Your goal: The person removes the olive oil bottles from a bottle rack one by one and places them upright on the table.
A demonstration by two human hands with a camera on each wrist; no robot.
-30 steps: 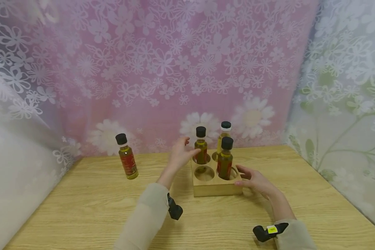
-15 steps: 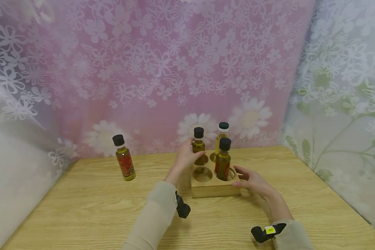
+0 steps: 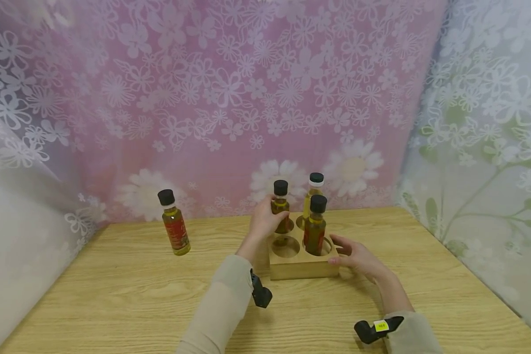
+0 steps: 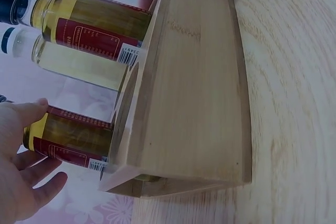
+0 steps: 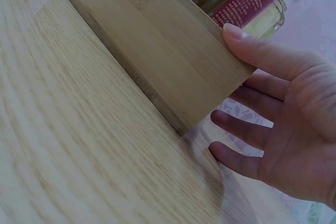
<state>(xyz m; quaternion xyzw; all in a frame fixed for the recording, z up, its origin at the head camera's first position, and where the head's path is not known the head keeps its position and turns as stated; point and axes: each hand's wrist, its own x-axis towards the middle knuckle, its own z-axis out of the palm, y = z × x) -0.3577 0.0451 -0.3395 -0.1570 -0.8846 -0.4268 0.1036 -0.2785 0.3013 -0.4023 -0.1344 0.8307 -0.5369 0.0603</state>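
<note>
My left hand (image 3: 262, 221) grips an olive oil bottle (image 4: 79, 136) with a black cap and red label, upright in the back left hole of a wooden bottle rack (image 3: 304, 270). Its thumb lies along one side of the bottle, fingers round the other; the lower fingers are spread. My right hand (image 3: 363, 261) holds the rack's front right corner, thumb (image 5: 236, 32) on the top edge and fingers by the right side. A second red-labelled bottle (image 3: 314, 233) stands in the front right hole. Behind it is a bottle of paler oil (image 3: 309, 201) with a white neck band.
Another red-labelled oil bottle (image 3: 175, 228) stands upright on the wooden table (image 3: 128, 295) to the left. At the rack's front left is a round hole (image 3: 285, 247). A pink flowered curtain (image 3: 203, 123) hangs behind the table, with pale curtains at both sides.
My left hand has moved right to the back left bottle and its fingers have closed round it. The right hand stays at the rack's corner. The whole view has shifted slightly.
</note>
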